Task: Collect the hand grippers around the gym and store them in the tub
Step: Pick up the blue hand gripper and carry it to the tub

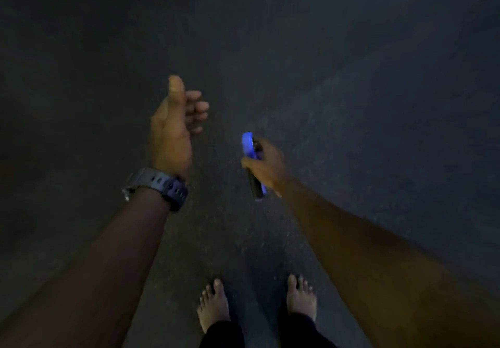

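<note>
My right hand (266, 167) is closed around a blue and black hand gripper (248, 146). Its blue top sticks up above my fingers and the black handle end pokes out below my palm. My left hand (173, 125) is held out to the left of it, thumb up, fingers loosely curled and apart, holding nothing. A dark watch (159, 185) is on my left wrist. No tub is in view.
A dark speckled rubber gym floor (351, 76) fills the whole view in dim light. My two bare feet (213, 304) stand on it at the bottom centre. No other objects show.
</note>
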